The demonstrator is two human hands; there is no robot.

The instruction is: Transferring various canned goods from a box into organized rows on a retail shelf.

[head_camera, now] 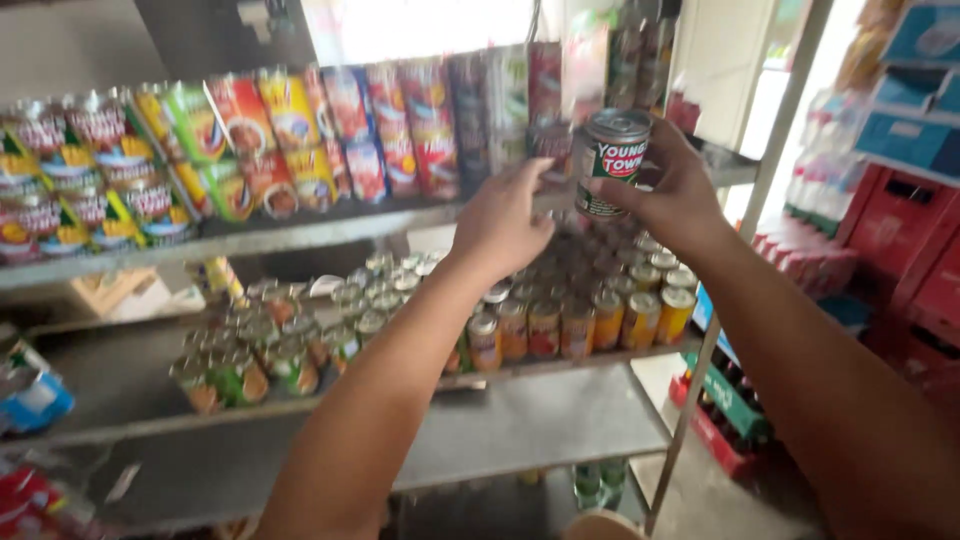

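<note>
My right hand (668, 190) grips a tin can (608, 160) with a green and white label, held upright in front of the upper shelf (300, 232). My left hand (500, 220) is raised just left of the can, fingers curled and reaching toward the stacked cans (430, 125) on that shelf; I cannot tell whether it touches them. Stacked cans with red, yellow and green labels fill the upper shelf from left to centre.
A middle shelf (560, 365) holds several rows of small cans (590, 315) below my hands. A lower grey shelf (530, 425) lies underneath. Red bottle crates (900, 250) stand at the right, and a metal shelf post (700, 360) runs down between.
</note>
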